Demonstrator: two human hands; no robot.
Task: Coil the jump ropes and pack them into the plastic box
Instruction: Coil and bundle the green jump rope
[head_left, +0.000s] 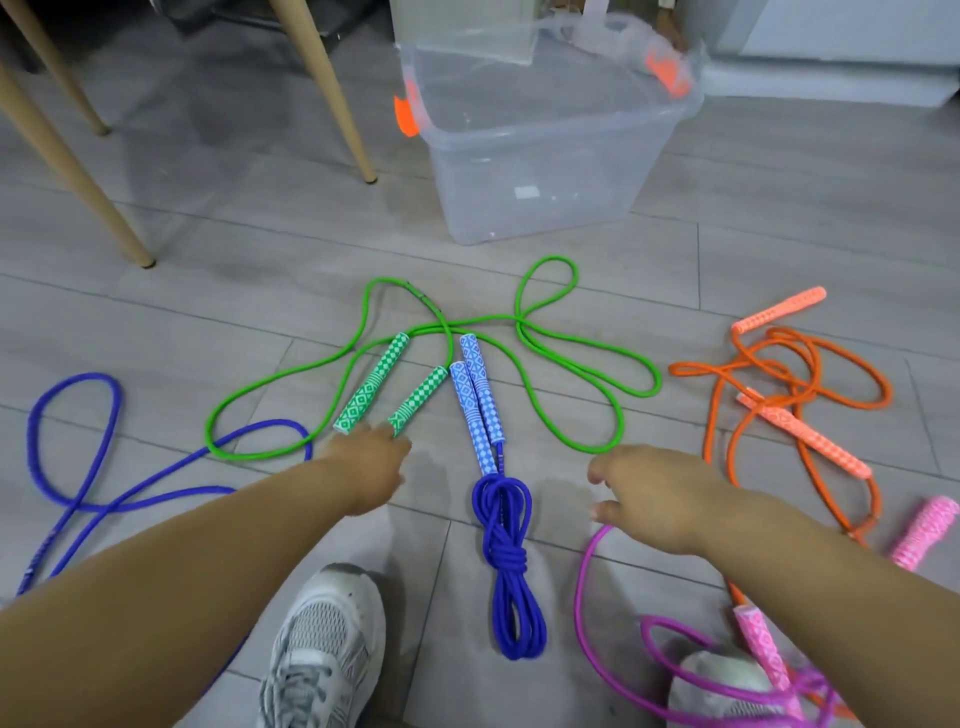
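Now, left hand (371, 462): stretched forward, fingers out straight, their tips at the near ends of the two green-and-white patterned handles (371, 384); it grips nothing.
Right hand (660, 499): hangs over the grey plank floor (779, 234) with fingers loosely curled, holding nothing; it sits just above the near loop of the magenta cord.
Green jump rope (550, 258): uncoiled, spread in several wide loops across the floor between the hands and the box; its handles lie side by side, angled toward the left hand.
Coiled blue jump rope (506, 545): wound into a long knotted bundle between the two forearms, with its blue-and-white patterned handles (480, 400) lying together, pointing away from the person.
Loose blue jump rope (78, 376): uncoiled at far left, one strand running under the green loop.
Orange jump rope (709, 421): tangled heap at right, salmon handles (810, 441) among the strands.
Magenta jump rope (581, 571): loose at lower right, pink handles (763, 644) apart from each other.
Clear plastic box with orange latches (519, 208): lidless, upright beyond the green rope; no rope inside.
Grey-and-white sneaker (322, 644): planted between the forearms.
Pale wooden furniture legs (332, 93): upper left.
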